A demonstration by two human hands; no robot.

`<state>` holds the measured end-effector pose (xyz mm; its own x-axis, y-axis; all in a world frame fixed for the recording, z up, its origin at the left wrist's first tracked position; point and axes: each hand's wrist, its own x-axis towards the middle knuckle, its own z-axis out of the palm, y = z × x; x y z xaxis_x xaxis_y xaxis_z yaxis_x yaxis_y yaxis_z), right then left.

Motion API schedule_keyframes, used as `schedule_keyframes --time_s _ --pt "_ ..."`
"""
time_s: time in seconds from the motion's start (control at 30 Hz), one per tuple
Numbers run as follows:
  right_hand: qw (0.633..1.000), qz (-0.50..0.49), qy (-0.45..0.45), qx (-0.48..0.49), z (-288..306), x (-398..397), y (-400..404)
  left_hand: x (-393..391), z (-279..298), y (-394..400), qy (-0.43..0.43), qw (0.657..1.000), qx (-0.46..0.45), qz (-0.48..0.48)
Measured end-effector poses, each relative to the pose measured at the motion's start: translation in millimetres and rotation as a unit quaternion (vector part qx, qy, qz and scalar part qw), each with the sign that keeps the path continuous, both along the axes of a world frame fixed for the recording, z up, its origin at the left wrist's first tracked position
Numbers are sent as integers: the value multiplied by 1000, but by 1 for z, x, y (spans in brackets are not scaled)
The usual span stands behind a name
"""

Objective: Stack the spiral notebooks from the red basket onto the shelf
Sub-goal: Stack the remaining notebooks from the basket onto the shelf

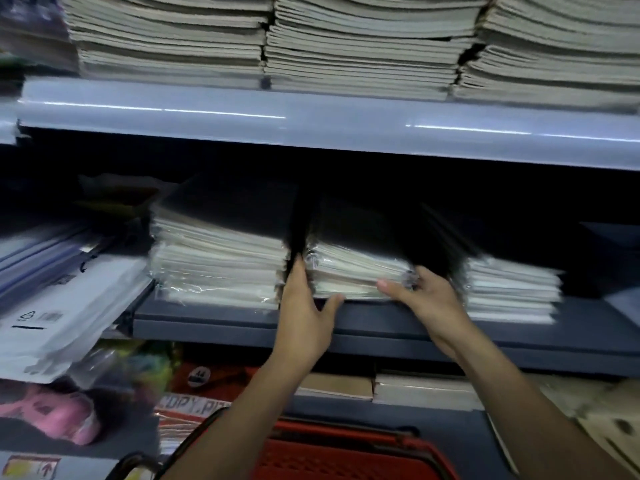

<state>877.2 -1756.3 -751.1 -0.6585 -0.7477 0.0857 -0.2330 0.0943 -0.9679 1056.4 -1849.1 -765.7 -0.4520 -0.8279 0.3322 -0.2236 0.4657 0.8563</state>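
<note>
Hands (304,303) flanking notebook stack (356,271) edges

Grey-edged paper pads (363,46) stacked in three piles, top tier. White plastic-wrapped packets (62,306) leaning at left. Pink soft item (65,414) lower left. Brown cardboard-backed pads (337,386) lying flat below.

- The middle stack of plastic-wrapped spiral notebooks (356,268) is flanked closely by a taller left stack (218,261) and a right stack (509,289)
- The narrow dark gap on its left is filled by the left hand (304,313); the right hand (429,299) is pressed at its front right corner
- Open dark room is left above the stacks, under the glossy grey upper shelf edge (311,123)
- A bare strip of the grey shelf lip (207,322) lies in front
</note>
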Motion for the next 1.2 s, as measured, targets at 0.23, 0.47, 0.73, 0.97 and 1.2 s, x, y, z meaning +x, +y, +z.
schedule_keyframes --time_s 0.23,0.47,0.73,0.97,1.2 --pt "995 -58 20 -82 -9 5 -2 -9 4 -4 50 997 39 41" --pt "998 16 23 -60 -9 4 13 -2 2 -1 70 996 34 44" --pt "994 -36 95 -34 -7 10 6 -1 6 -3 -8 999 6 43" --pt "990 -78 111 -47 -15 19 17 1 -5 0 39 997 8 66" --pt "984 -101 143 -41 -15 27 16 -1 -9 -2 66 996 23 62"
